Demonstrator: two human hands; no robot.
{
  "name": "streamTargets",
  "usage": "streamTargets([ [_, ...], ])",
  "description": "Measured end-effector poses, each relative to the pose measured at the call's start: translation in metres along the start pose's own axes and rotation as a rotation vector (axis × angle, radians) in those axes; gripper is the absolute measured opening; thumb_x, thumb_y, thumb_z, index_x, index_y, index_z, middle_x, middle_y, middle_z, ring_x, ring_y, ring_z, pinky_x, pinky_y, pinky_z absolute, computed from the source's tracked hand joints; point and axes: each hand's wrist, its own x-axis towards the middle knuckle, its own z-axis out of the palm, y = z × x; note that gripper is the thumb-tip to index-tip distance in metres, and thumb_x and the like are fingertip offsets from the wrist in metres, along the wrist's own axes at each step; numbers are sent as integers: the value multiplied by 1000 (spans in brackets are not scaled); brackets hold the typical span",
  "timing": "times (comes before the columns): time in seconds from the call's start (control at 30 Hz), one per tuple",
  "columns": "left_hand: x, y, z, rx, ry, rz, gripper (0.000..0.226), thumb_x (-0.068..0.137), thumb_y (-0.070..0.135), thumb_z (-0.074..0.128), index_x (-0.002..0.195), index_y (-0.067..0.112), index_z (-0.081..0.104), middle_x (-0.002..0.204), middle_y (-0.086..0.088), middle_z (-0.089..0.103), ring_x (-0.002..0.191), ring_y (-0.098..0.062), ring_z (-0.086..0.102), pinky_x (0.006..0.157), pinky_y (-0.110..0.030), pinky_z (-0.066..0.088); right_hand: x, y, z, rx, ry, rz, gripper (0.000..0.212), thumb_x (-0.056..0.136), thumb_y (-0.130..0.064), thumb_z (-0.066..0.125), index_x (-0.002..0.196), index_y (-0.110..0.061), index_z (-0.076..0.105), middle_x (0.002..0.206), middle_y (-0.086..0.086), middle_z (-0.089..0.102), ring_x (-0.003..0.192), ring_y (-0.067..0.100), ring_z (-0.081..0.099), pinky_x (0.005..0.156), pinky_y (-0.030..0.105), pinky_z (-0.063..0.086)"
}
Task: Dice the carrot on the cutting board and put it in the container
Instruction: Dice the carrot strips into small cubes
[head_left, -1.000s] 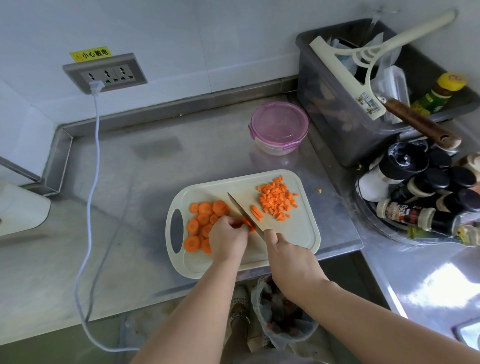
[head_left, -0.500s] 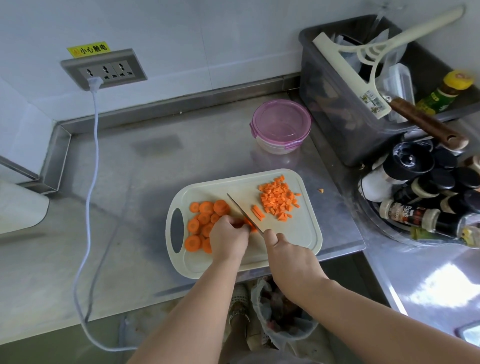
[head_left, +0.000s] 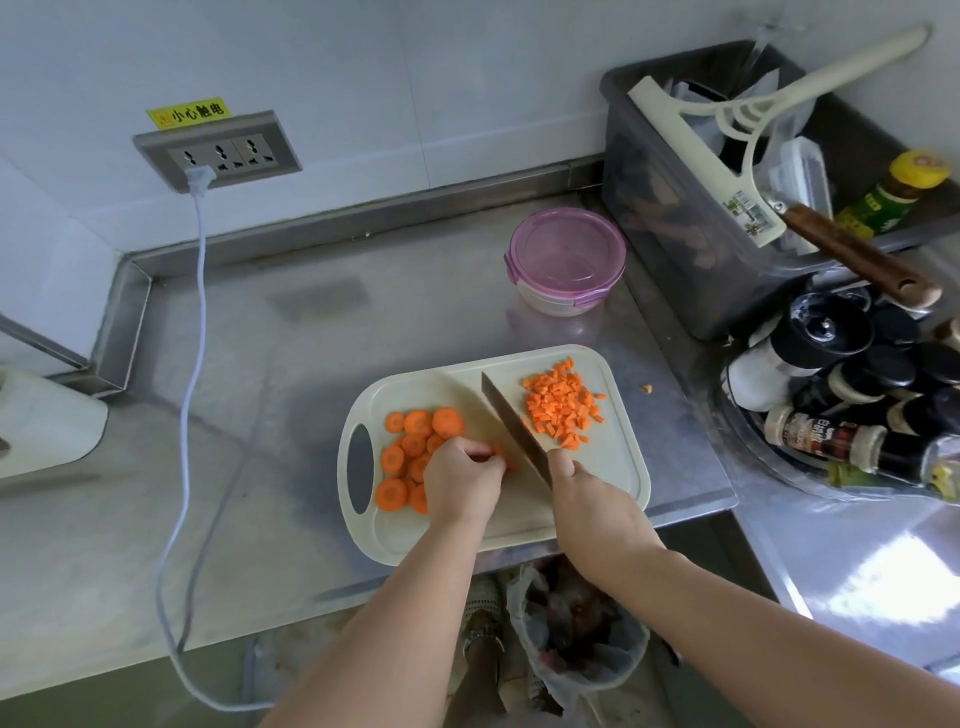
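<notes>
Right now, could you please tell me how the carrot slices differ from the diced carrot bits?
The slices are large flat rounds; the diced bits are small cubes. The slices lie left of the knife; the diced bits sit right of it. Both are orange carrot on the cutting board.

Both bare forearms reach in over the counter's (head_left: 260, 415) near edge; the left hand (head_left: 462, 483) curls, pinching a carrot piece (head_left: 500, 451), the right hand (head_left: 592, 499) grips the knife (head_left: 511, 434).
</notes>
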Motion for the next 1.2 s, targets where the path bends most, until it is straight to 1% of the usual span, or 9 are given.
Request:
streamTargets([
  [0.1, 1, -1, 1, -41, 2, -42, 10, 80, 16, 68, 90, 16, 65, 88, -3, 71, 82, -17, 67, 71, -25, 51, 0, 6, -4, -10, 41, -12, 53, 90, 2, 47, 133, -12, 22, 107, 3, 54, 77, 24, 63, 63, 32, 50],
  [0.2, 2, 0, 2, -52, -2, -52, 12, 79, 16, 69, 91, 16, 64, 85, -4, 71, 80, -18, 67, 66, -24, 49, -4, 6, -4, -24, 31, -37, 53, 89, 2, 49, 133, -12, 23, 103, 2, 53, 70, 22, 60, 58, 30, 49],
  [0.33, 0, 2, -1, -14, 3, -20, 8, 82, 14, 67, 88, 19, 62, 82, 2, 65, 81, -17, 64, 67, -23, 45, -7, 3, 2, -15, -4, -53, 51, 90, 0, 50, 132, -15, 25, 96, 1, 50, 75, 22, 63, 65, 33, 57],
  [0.43, 0, 2, -2, 26, 10, -1, 9, 85, 13, 65, 93, 16, 67, 86, 1, 65, 83, -15, 61, 70, -23, 43, -8, 2, 4, -29, -15, -60, 50, 90, 0, 50, 132, -14, 26, 89, -1, 43, 74, 22, 63, 61, 31, 54],
  [0.73, 9, 9, 0, 40, -9, -42, 16, 85, 14, 65, 99, 9, 72, 96, -6, 71, 94, -20, 63, 76, -22, 42, -6, 3, 0, -53, -21, -69, 51, 91, -3, 51, 133, -14, 24, 95, 1, 47, 74, 20, 62, 62, 30, 55],
  [0.9, 15, 5, 6, -43, -21, -87, 4, 80, 15, 70, 83, 16, 69, 88, -7, 73, 87, -23, 68, 86, -34, 54, 0, 6, -5, -37, -33, -70, 51, 88, 0, 53, 129, -15, 26, 86, -3, 38, 65, 17, 50, 58, 29, 49],
  [0.97, 17, 1, 8, -78, -20, -91, 7, 78, 14, 71, 76, 20, 67, 84, -6, 73, 83, -23, 69, 84, -38, 56, 0, 6, -4, -30, -33, -70, 52, 89, 1, 53, 130, -15, 26, 87, -2, 38, 66, 18, 51, 59, 30, 51],
  [1.07, 18, 0, 9, -114, -22, -107, 8, 78, 12, 70, 75, 19, 68, 82, -6, 73, 83, -23, 69, 84, -38, 56, -1, 5, -4, -22, -24, -72, 54, 88, 0, 54, 132, -15, 25, 90, -2, 39, 69, 18, 53, 64, 32, 55],
  [1.2, 18, 0, 10, -146, -19, -127, 7, 78, 12, 70, 77, 18, 68, 82, -6, 72, 82, -23, 69, 84, -38, 56, -1, 4, -6, -23, -20, -73, 55, 88, 1, 54, 132, -15, 24, 92, -1, 41, 70, 18, 51, 61, 30, 51],
])
